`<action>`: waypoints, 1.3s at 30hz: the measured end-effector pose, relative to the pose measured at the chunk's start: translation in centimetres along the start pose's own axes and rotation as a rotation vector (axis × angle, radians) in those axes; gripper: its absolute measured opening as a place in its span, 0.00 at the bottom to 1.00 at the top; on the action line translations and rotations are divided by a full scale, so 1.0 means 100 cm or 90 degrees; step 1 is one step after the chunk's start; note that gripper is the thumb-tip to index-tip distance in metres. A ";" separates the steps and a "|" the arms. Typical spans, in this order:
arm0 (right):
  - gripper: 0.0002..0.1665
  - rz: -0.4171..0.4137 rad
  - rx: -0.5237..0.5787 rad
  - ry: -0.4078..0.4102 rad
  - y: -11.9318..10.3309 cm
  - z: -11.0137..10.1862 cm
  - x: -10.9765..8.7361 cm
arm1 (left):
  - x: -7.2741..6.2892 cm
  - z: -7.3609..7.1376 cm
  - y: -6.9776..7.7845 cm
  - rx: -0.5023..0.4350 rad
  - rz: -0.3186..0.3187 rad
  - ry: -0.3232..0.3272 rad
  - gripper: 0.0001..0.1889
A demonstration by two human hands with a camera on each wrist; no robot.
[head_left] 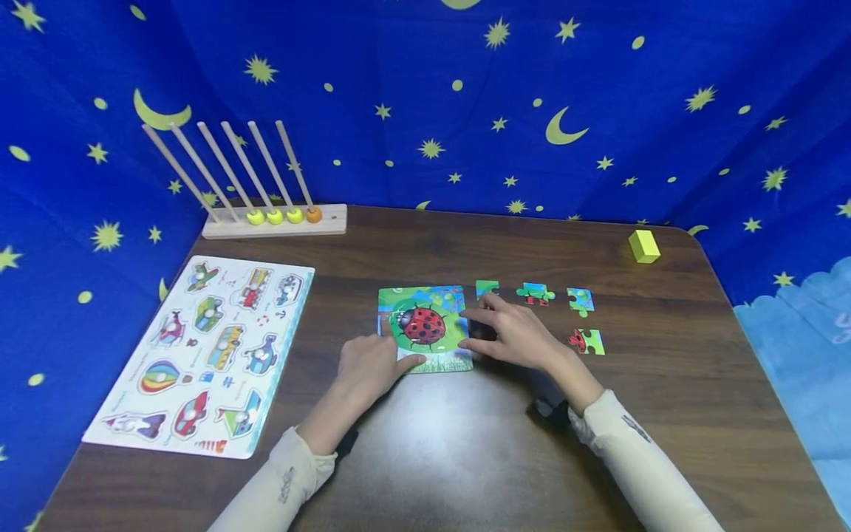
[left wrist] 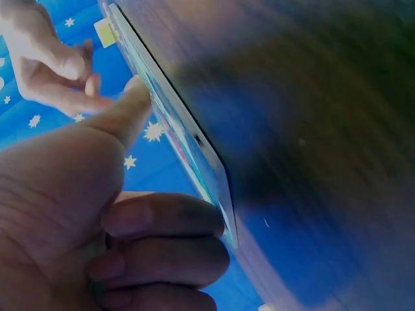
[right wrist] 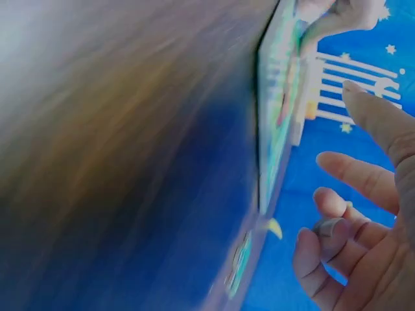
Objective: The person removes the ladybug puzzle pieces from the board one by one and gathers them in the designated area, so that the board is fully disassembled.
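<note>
Two hands work at the ladybug puzzle (head_left: 424,326), which lies flat near the middle of the brown table (head_left: 425,473). From where I stand, the left hand (head_left: 368,369) holds its near left corner, thumb laid across the top, the other fingers curled close together at the edge. The right hand (head_left: 518,336) reaches over the puzzle's right edge with thumb and forefinger well apart and the last fingers loosely bent; nothing is held in it, and seen low from the wrist, its fingertips look clear of the surface.

Four loose pieces (head_left: 535,290) lie to the right: three in a rough row, the nearest of these partly behind the right hand, and one in front of the row's far end. A yellow block (head_left: 643,246) sits at the back right. Over on the left are a picture board (head_left: 199,355) and, behind it, a peg rack (head_left: 275,229) with three yellow beads (head_left: 275,217) and one orange bead (head_left: 314,214).
</note>
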State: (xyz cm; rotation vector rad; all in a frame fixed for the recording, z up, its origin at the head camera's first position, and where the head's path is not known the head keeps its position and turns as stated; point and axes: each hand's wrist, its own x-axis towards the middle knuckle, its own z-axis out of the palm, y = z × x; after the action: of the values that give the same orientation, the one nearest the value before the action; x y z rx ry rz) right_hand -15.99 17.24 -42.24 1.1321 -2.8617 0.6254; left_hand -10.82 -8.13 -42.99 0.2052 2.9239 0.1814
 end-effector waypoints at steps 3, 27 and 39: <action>0.31 0.006 0.018 -0.006 -0.006 0.006 0.013 | 0.001 0.000 0.000 0.002 0.001 0.013 0.55; 0.41 0.115 0.070 -0.108 -0.024 0.035 0.054 | 0.006 0.002 0.002 0.012 -0.004 0.010 0.55; 0.46 0.161 0.123 -0.146 -0.026 0.036 0.057 | 0.004 0.001 0.002 0.017 0.002 0.019 0.54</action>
State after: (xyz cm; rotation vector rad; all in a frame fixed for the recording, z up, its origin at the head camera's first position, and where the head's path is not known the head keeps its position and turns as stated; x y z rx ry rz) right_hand -18.00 10.43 -43.77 0.9192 -3.2346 0.8510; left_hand -11.20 -7.90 -43.13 0.2140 2.9576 0.1481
